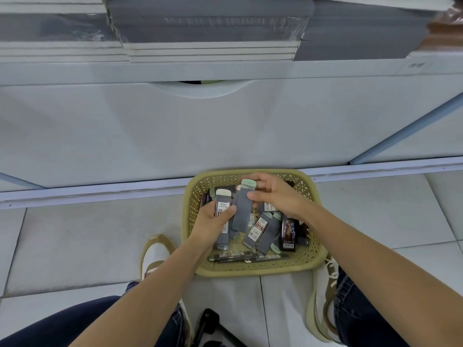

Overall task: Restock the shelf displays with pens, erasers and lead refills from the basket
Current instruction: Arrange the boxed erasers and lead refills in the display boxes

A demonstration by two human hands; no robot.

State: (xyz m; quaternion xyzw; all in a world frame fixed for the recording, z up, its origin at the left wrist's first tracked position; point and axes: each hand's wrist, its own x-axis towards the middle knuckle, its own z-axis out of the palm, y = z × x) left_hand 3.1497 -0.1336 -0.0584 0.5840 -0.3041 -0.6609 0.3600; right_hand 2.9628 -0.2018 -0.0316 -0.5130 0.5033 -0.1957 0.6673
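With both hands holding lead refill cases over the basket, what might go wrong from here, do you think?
The right hand pinches the green-capped case only near its top, so it may swing or slip back into the basket. The left hand grips the white-capped case; taking another into it might loosen that hold.

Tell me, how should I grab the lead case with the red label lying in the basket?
Pinch the red-label lead case across its two long edges, coming from above. It lies label up in the basket, with a neighbour case close beside it.
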